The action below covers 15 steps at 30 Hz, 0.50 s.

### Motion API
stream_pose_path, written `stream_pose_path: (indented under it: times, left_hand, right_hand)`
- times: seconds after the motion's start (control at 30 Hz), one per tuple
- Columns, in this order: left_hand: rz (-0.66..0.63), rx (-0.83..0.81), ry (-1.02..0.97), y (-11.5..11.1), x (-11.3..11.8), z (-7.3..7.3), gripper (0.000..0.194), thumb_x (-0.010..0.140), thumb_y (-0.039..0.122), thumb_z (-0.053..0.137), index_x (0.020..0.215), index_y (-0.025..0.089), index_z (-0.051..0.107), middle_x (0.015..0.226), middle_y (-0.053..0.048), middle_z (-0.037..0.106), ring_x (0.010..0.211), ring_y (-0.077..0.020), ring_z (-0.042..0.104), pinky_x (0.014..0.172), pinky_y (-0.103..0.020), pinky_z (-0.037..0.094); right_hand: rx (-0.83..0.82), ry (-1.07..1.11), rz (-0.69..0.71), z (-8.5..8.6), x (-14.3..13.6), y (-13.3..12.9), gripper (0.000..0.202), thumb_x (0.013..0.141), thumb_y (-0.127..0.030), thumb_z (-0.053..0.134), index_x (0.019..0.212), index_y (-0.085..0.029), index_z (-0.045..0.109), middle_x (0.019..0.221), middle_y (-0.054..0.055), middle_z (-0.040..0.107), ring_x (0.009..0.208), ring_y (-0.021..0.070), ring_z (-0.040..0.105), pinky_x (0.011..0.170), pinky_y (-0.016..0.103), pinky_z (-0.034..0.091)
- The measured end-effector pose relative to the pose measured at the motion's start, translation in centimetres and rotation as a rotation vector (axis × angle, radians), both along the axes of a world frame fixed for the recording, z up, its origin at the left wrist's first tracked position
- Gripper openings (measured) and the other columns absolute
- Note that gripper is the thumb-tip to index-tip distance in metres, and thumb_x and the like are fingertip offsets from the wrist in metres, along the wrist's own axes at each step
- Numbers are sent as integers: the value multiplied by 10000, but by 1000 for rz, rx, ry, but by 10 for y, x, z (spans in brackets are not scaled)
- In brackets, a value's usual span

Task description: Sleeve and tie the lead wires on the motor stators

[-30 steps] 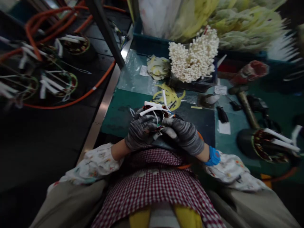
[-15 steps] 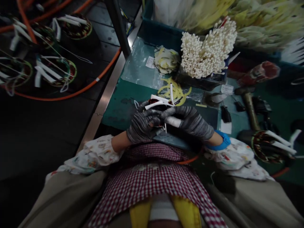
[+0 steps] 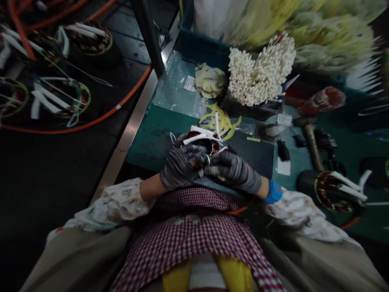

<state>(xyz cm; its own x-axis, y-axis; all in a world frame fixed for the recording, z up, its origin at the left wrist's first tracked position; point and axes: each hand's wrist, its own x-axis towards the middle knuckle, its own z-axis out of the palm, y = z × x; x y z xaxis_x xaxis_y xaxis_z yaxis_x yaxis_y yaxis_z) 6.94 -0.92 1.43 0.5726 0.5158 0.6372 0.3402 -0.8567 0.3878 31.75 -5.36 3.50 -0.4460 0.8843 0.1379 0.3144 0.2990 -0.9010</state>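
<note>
One wound part [image 3: 215,145]: dark, ring-shaped, red-brown windings. Location: between the person's two hands, at the near edge of the bench [image 3: 161,119], open face showing upward; its lower portion is hidden by the gloves. Whether it rests on the bench, I cannot tell from where I stand.

Left hand [image 3: 181,166], in a grey striped glove: fingers [image 3: 194,152] bent around the part's left side and near rim, closed on it.

Right hand [image 3: 235,168], gloved likewise, blue band [image 3: 274,192] at the wrist: fingers [image 3: 216,159] clamped on the right side of the near rim, close to the left fingertips. Far rim: free of both hands.

White sleeves [image 3: 194,138], fitted to the part: two slanting over its far side, beyond the fingers; another standing nearly upright.

Yellow strips [image 3: 221,121], a loose heap just beyond the part.

White-tipped bundle [image 3: 259,75], farther back on the bench.

Hammer [image 3: 313,146], at right, well apart from the hands.

Second wound part [image 3: 323,190], also sleeved, at far right of the bench.

Orange hose [image 3: 130,94], curving along the left, beside several more sleeved parts [image 3: 85,95].
</note>
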Motion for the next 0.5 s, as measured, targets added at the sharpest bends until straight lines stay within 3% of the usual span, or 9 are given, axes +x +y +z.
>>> stream_pose_path:
  times: [0.1, 0.27, 0.4, 0.5]
  left_hand:
    - [-13, -12, 14, -2, 0, -1, 154, 1023, 347, 722, 1157, 270, 718, 1123, -17, 865, 1105, -247, 838, 1389, -600, 474]
    - [16, -2, 17, -3, 1, -10, 184, 950, 287, 747, 1132, 271, 733, 1091, -29, 868, 1087, -253, 841, 1372, -611, 482]
    - [43, -32, -14, -4, 3, -15, 149, 975, 321, 738, 1114, 272, 762, 1181, -12, 887, 1156, -249, 842, 1385, -584, 468]
    - [58, -60, -6, -4, 3, -19, 154, 982, 348, 720, 1105, 282, 785, 1176, -6, 891, 1198, -255, 834, 1388, -572, 468]
  right_hand:
    - [77, -38, -25, -11, 2, -7, 151, 1100, -446, 759, 1145, -315, 818, 1076, 28, 847, 951, 223, 788, 895, 419, 706]
    - [404, -127, 143, -24, 5, 0, 144, 1128, -345, 690, 1178, -393, 817, 1092, 20, 858, 980, 251, 800, 1006, 507, 718]
    - [325, -105, 49, -22, 0, 2, 143, 1123, -397, 696, 1200, -344, 803, 1036, 51, 841, 901, 262, 787, 853, 448, 735]
    - [331, -63, 74, -14, -6, -5, 147, 1113, -399, 692, 1203, -357, 800, 1067, 50, 856, 895, 273, 803, 857, 468, 738]
